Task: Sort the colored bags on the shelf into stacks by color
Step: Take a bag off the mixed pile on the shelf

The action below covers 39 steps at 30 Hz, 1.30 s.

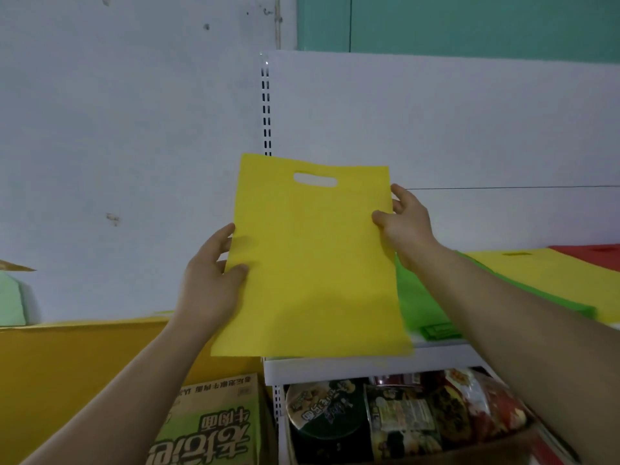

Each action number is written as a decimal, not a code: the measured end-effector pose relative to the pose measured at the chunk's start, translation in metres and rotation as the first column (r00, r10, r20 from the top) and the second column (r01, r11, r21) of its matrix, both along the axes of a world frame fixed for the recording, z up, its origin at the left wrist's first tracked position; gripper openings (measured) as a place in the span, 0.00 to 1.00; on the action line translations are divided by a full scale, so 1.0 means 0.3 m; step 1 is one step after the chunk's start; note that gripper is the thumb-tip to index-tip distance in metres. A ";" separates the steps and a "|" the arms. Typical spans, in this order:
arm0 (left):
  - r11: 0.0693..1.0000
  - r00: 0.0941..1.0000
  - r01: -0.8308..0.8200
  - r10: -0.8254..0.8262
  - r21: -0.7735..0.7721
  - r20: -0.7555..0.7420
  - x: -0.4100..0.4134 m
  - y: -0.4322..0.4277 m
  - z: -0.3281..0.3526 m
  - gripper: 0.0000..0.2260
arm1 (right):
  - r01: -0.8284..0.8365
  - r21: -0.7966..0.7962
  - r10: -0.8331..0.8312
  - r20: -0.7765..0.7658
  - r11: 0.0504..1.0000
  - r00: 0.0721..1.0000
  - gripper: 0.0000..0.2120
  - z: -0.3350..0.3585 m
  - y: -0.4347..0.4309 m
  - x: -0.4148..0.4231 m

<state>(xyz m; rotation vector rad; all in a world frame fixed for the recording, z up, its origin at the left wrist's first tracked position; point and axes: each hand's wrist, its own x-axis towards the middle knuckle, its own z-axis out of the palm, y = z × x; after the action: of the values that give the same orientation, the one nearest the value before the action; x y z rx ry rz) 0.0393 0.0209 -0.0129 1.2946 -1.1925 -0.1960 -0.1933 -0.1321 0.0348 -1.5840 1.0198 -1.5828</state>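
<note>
My left grip and right grip pinch a yellow bag. Green pile, yellow pile and red pile lie at three o'clock, so I'd judge I'm midway.

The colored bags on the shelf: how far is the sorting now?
Done: green bags, a yellow shelf bag and a red bag lie side by side on the shelf. In hand: the left hand and right hand hold a second yellow bag upright. Left: probably laying it on the yellow one; further unsorted bags are not visible.
</note>
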 end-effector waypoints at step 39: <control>0.870 0.871 0.488 -0.491 0.071 0.035 -1.549 -0.414 -0.008 0.25 | 0.481 0.036 -0.482 0.021 0.876 0.876 0.28 -0.042 0.069 -1.678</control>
<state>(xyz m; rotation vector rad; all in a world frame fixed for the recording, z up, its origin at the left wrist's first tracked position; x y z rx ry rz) -0.4255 -0.1032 -0.0152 1.0285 -1.5584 -0.5747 -0.6968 -0.1113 0.0223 -1.3412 1.5015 -1.8948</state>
